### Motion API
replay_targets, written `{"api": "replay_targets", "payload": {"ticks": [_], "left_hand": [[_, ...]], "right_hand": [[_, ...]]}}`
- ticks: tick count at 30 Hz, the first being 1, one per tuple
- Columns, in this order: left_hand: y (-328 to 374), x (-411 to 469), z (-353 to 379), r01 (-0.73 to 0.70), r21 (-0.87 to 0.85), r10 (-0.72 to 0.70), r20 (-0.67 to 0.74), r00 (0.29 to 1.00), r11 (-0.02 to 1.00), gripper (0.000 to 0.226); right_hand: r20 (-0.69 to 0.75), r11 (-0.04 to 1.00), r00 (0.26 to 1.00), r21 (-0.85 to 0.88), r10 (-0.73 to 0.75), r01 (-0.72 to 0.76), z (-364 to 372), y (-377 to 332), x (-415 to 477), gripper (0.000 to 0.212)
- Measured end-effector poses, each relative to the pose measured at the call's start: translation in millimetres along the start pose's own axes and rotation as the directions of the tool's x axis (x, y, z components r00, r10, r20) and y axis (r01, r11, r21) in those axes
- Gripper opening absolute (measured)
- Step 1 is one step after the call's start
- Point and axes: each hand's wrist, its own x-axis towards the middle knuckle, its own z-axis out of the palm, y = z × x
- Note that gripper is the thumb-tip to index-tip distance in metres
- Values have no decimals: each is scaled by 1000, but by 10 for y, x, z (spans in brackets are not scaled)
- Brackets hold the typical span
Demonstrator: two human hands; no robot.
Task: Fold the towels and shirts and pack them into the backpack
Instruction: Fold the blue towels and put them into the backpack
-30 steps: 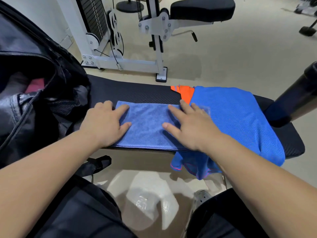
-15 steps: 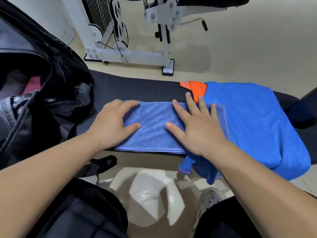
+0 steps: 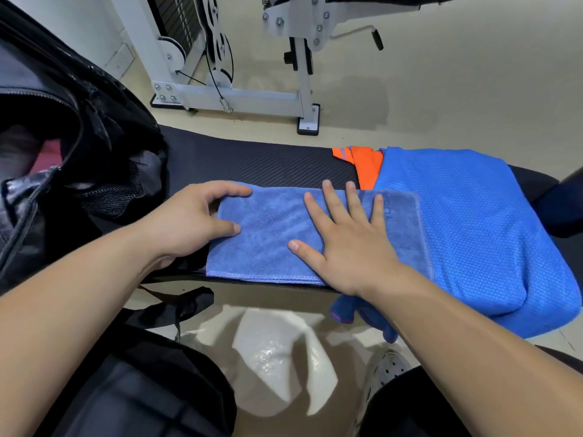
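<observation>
Left hand (image 3: 186, 219) slid outward, towel (image 3: 271, 234) end under thumb

Hands pressed down, forearms in from 7 and 4 o'clock.
Arched left hand (image 3: 189, 216), thumb and forefinger spread toward 3; flat right hand (image 3: 350, 247), fingers fanned toward 12.

I read this as a gym, in the weights area. Behind the bench stands a white cable machine (image 3: 243, 97) with a black weight stack (image 3: 176, 17), pulleys (image 3: 217, 42) and thin cables. Its bolted steel frame sits on black feet on a plain beige floor (image 3: 457, 77). A black-gripped handle (image 3: 377, 40) sticks out higher up. Closest to me is a long black padded bench (image 3: 258, 165) with textured vinyl. Mesh sports shirts (image 3: 473, 234) lie on it, and a black backpack (image 3: 72, 146) sits at its left end.
</observation>
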Motion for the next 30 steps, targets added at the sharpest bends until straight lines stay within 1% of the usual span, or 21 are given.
{"api": "replay_targets", "payload": {"ticks": [3,7,10,12,14,16,18,20,21,23,25,27,28,30], "left_hand": [[12,-28,-4,-6,-173,6,-3,1000,985,65],[74,-127,21,-38,-266,38,-8,999,963,69],[157,-227,42,-74,-329,77,-4,997,942,75],[261,-285,39,-91,-361,94,-9,996,928,79],[406,-335,56,-106,-361,111,-8,994,927,80],[580,-371,132,-115,-353,124,2,992,928,80],[743,-353,272,-111,-301,119,7,993,947,82],[906,-285,456,-105,-209,108,-1,994,972,86],[989,-245,560,-109,-172,110,-6,994,979,85],[1166,-198,790,-135,-99,136,4,991,986,74],[1315,-152,1038,-145,-23,146,47,988,989,63],[1400,-68,1297,-177,66,173,64,983,982,49],[1423,-25,1420,-183,100,177,66,982,978,49],[1426,49,1610,-169,127,162,62,985,977,63]], "right_hand": [[29,1000,1000,-6,0,0,26,6,31,87],[37,1000,999,-18,2,-1,28,6,40,88],[44,1000,999,9,-12,12,13,9,21,86],[29,994,999,105,-41,38,-70,63,3,85],[-52,971,997,232,-50,61,-214,181,-45,86],[-137,940,990,335,-15,61,-349,370,-113,83],[-156,914,987,405,41,26,-433,597,-199,72],[-180,892,980,452,80,11,-474,808,-288,65],[-183,883,978,470,96,1,-489,896,-326,59],[-169,865,977,501,131,-29,-485,1055,-378,38],[-154,850,978,526,139,-38,-483,1149,-427,23],[-108,830,987,557,119,-39,-491,1190,-475,20],[-82,819,991,573,105,-39,-489,1205,-489,23],[-30,803,996,595,82,-48,-513,1236,-493,30]]}}
